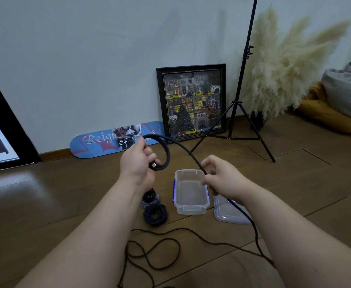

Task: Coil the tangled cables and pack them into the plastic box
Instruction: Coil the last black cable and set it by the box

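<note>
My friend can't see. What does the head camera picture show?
Two hands coil a black cable: the left hand grips the first loop, the right hand pinches the strand. Below on the wooden floor sit an empty plastic box, its lid and two coiled cables.

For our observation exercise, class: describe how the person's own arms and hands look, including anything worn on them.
Both forearms are bare right up to the bottom edge of the picture, with no sleeves in view. The left hand and right hand wear no gloves, and no rings, watch or wristband show. No markings are visible on either arm.
</note>
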Available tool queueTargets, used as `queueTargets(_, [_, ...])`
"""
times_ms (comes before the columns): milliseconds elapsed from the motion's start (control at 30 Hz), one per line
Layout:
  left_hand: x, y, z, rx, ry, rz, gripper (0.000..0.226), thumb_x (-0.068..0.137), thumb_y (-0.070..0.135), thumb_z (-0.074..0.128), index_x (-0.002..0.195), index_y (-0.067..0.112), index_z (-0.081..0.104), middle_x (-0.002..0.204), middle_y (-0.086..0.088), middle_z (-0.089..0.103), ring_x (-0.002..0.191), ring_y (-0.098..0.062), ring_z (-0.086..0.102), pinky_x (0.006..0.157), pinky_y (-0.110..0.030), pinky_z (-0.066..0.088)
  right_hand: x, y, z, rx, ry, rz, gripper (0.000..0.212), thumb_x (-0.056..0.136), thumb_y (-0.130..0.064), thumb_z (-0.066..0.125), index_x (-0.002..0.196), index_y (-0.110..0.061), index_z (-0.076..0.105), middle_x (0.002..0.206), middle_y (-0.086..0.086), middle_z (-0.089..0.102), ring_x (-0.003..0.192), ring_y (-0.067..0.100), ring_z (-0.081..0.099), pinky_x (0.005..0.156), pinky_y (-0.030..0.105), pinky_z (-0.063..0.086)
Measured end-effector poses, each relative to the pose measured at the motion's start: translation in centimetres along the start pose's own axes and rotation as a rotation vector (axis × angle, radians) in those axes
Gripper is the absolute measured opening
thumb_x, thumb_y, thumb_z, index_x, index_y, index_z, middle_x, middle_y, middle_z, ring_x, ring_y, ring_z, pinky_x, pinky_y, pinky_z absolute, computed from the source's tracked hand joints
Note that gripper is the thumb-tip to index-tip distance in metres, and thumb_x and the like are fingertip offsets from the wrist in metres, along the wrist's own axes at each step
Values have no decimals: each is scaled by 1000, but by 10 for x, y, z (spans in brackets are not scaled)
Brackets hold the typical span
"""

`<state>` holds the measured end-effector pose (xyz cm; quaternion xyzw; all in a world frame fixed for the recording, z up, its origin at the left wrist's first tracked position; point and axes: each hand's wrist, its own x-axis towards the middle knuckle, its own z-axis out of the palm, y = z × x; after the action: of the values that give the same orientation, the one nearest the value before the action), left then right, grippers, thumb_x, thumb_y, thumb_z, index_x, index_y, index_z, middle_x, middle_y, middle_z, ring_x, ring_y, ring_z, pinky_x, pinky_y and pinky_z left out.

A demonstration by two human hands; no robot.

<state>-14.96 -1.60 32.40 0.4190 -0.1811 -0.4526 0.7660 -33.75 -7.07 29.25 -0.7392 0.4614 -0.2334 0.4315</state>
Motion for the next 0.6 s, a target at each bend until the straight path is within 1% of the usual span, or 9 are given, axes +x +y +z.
queueTargets(67, [4, 3, -6, -29, 37, 5, 33, 106, 30, 41, 75, 21, 42, 47, 11, 29, 40, -6, 23, 53, -23, 30, 1, 4, 1, -61, -1, 72, 12, 96, -14, 50, 107, -18, 53, 85, 8, 66, 61, 17, 56, 55, 29, 47])
queueTargets(100, [6, 3, -9, -30, 45, 6, 33, 106, 31, 41, 75, 21, 43, 48, 11, 29, 40, -6, 23, 53, -23, 30, 2, 5, 2, -125, 49, 80, 7, 98, -20, 49, 103, -18, 53, 82, 6, 65, 63, 17, 57, 56, 29, 46])
queueTargets(167, [7, 2, -11, -23, 39, 3, 33, 106, 31, 40, 74, 21, 43, 49, 11, 29, 42, -6, 23, 55, -23, 30, 4, 4, 3, -291, 206, 46, 12, 100, -30, 47, 97, -21, 54, 82, 1, 64, 72, 19, 59, 58, 30, 44])
queueTargets(233, [8, 2, -11, -13, 21, 4, 34, 106, 32, 40, 73, 22, 43, 50, 11, 28, 43, -7, 23, 55, -24, 30, 5, -1, 6, -431, 309, -22, 16, 100, -32, 44, 95, -24, 57, 82, 0, 63, 77, 21, 57, 60, 31, 44])
queueTargets(333, [9, 2, -13, 16, 12, 24, 35, 106, 31, 40, 72, 22, 41, 50, 11, 28, 46, -7, 22, 56, -23, 30, 2, -13, 12, -593, 194, -128, 22, 101, -29, 42, 104, -25, 63, 86, -2, 65, 82, 21, 58, 66, 33, 48])
queueTargets(400, [11, 2, -16, 51, 15, 40, 35, 106, 30, 40, 72, 22, 40, 50, 11, 28, 46, -7, 22, 57, -23, 29, 1, -21, 15, -672, 40, -179, 33, 100, -18, 38, 124, -24, 60, 106, 0, 66, 96, 20, 59, 78, 34, 50])
queueTargets(467, [13, 2, -21, 66, 29, 52, 36, 106, 28, 40, 71, 22, 39, 49, 11, 28, 46, -7, 23, 57, -23, 28, 1, -25, 16, -724, -92, -202, 45, 99, -7, 35, 139, -22, 51, 120, 0, 59, 104, 18, 55, 82, 29, 45])
queueTargets(533, [16, 4, -25, 75, 49, 62, 37, 105, 25, 41, 69, 22, 38, 49, 11, 29, 46, -7, 24, 56, -22, 28, -1, -25, 17, -707, -117, -218, 50, 98, -2, 34, 141, -24, 48, 118, -3, 59, 102, 16, 54, 82, 28, 45])
queueTargets(600, [18, 4, -27, 91, 65, 78, 37, 105, 23, 42, 68, 22, 37, 49, 11, 29, 47, -7, 24, 55, -22, 27, -2, -21, 15, -586, -36, -206, 46, 98, -4, 38, 138, -25, 49, 114, -6, 63, 100, 14, 57, 83, 29, 49])
